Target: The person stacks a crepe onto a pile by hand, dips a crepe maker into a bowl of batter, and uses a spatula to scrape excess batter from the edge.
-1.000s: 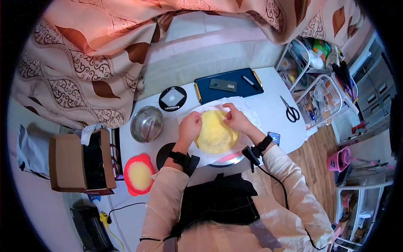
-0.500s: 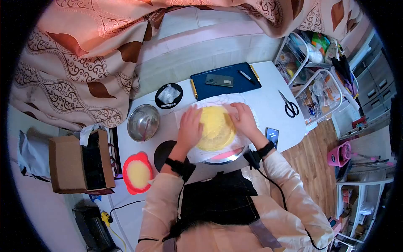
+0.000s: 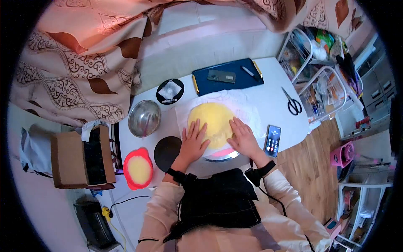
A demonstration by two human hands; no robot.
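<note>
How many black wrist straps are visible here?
2: the left strap around the left hand's wrist, the right strap around the right hand's wrist.

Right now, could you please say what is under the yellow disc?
A white sheet shows around the yellow disc, a silver rim on the near side; the rest beneath is covered.

1. Looks from the wearer's head, above the near side of the counter [image 3: 295, 129].
2. Faces forward and steeply down onto the counter.
3. Sits near, yet takes in both hands [image 3: 194, 140] over the counter, curtain [image 3: 84, 63] beyond it, floor [image 3: 310, 161] to its right.
</note>
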